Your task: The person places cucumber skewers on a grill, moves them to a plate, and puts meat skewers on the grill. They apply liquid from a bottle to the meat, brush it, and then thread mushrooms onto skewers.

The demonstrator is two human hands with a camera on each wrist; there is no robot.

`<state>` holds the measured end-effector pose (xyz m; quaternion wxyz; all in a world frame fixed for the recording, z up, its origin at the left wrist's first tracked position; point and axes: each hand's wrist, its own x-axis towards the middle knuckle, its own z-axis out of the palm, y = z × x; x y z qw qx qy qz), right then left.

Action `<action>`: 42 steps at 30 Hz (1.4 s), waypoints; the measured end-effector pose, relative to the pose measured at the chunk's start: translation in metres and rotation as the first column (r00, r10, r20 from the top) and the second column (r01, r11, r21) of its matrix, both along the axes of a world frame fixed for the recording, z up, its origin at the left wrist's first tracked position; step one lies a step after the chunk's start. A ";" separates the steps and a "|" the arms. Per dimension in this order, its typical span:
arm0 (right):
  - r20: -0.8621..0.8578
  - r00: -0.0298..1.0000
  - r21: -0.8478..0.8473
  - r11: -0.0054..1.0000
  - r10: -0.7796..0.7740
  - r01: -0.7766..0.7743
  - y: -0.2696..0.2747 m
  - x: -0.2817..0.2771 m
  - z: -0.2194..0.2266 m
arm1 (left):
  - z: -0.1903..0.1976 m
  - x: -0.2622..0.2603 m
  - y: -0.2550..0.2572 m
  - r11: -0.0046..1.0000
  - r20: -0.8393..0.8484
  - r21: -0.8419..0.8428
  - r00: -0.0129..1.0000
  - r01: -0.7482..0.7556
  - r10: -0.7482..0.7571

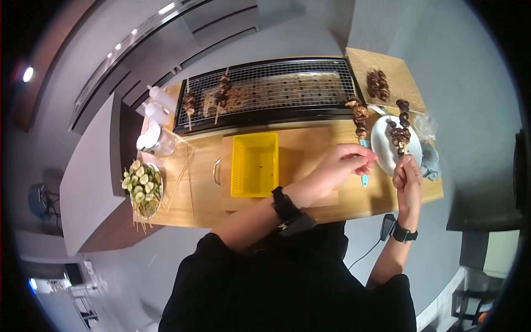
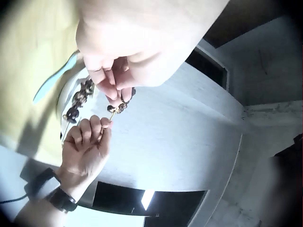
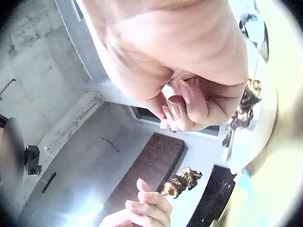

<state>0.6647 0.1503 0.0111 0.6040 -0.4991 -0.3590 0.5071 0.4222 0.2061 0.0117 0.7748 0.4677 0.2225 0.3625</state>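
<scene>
My right hand point(image 1: 407, 180) grips the lower end of a dark meat skewer point(image 1: 403, 105) above the white plate point(image 1: 381, 146). More dark meat point(image 2: 78, 101) lies on the plate in the left wrist view. To the left, my left hand point(image 1: 340, 166) has its fingers curled around the stick of a browner meat skewer point(image 1: 359, 119), whose meat point(image 3: 182, 182) shows beside the fingers in the right wrist view. Part of the stick is hidden by the hand. A blue-handled tool point(image 1: 364, 180) lies beneath this skewer.
The grill point(image 1: 287, 113) carries two meat skewers point(image 1: 223, 91) at its left. A yellow basket point(image 1: 254, 166) sits in front. Vegetable skewers point(image 1: 145, 185), a jar point(image 1: 160, 141) and white bottles point(image 1: 157, 113) stand left; a board point(image 1: 409, 72) with meat is back right.
</scene>
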 end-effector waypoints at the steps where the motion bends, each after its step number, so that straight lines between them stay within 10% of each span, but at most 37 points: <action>1: -0.012 0.998 0.018 0.998 0.056 -0.056 0.008 -0.011 0.002 | 0.003 -0.017 0.006 0.999 -0.023 0.042 1.000 -0.018 0.019; 14: 0.023 0.863 -0.048 0.863 0.504 -0.503 0.139 -0.161 0.009 | 0.026 -0.214 0.093 0.952 -0.507 0.256 0.815 -0.169 0.281; 42: 0.232 0.796 -0.116 0.829 0.559 -0.548 0.161 -0.200 -0.017 | 0.020 -0.227 0.128 0.895 -0.809 0.433 0.483 0.105 0.335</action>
